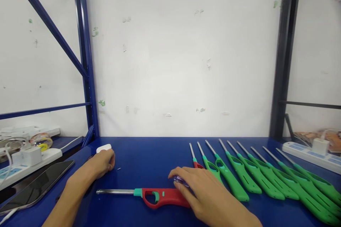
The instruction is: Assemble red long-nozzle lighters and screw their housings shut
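Note:
A red lighter (167, 198) with a teal trigger and long metal nozzle lies flat on the blue table, nozzle to the left. Over its handle end is my right hand (205, 191), closed with a small purple translucent object (181, 181) between thumb and fingers; most of that object is hidden. My left hand (102, 163) is at the table's left side with its fingers curled, just in front of a white rounded object (103, 148). Whatever those fingers hold, if anything, is hidden. A tiny pale piece (118, 168) lies to the right of that hand.
Several green lighters (247, 175) lie in a slanted row on the right, with another red lighter (197, 164) at its left end. Power strips stand at left (48, 156) and right (306, 150). A phone (37, 184) lies at left. Blue posts (85, 60) frame the white wall.

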`<state>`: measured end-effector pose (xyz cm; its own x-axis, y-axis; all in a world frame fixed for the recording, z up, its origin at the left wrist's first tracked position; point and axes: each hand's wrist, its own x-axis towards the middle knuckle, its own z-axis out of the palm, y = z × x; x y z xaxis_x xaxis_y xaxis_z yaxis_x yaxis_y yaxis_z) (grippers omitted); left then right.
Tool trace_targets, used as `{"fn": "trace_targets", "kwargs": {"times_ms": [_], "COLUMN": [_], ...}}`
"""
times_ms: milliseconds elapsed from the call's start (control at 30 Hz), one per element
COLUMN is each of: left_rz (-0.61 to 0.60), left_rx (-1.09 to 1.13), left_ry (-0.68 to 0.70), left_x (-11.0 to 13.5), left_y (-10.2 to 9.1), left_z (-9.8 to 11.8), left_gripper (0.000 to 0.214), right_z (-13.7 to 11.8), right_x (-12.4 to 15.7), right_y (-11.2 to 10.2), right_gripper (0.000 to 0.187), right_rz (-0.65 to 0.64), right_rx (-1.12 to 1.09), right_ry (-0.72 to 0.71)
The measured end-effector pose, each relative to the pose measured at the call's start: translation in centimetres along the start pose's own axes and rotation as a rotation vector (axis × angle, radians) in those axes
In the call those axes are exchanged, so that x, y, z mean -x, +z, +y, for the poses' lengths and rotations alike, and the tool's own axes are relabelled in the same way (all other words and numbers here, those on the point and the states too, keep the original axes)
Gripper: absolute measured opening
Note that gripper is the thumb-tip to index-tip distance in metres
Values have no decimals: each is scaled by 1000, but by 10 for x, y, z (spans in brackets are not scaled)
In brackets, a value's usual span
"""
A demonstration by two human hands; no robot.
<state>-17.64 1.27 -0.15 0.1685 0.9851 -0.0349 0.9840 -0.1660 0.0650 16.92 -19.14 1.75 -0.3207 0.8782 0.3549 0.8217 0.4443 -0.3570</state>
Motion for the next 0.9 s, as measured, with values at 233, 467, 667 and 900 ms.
{"fn": "trace_targets", "kwargs": {"times_ms": [233,467,667,900], "left_rz": [73,76,55,26], "left_rx": [-62,-136,-155,-113], "left_ry": [27,-32,-57,-55], "left_x": [2,5,7,4], "left_y": [-8,-11,-11,-10], "left_z": [-2,-4,1,-1], "left_gripper": [22,23,23,25], "right_z": [5,3,1,1], "right_x": [0,-1,-1,0], "right_y": [2,2,2,0], "right_gripper": [29,28,28,28], "right_rz": [36,36,35,14], "right_rx": [0,1,7,0], "right_ry": [-9,-14,-17,-8]}}
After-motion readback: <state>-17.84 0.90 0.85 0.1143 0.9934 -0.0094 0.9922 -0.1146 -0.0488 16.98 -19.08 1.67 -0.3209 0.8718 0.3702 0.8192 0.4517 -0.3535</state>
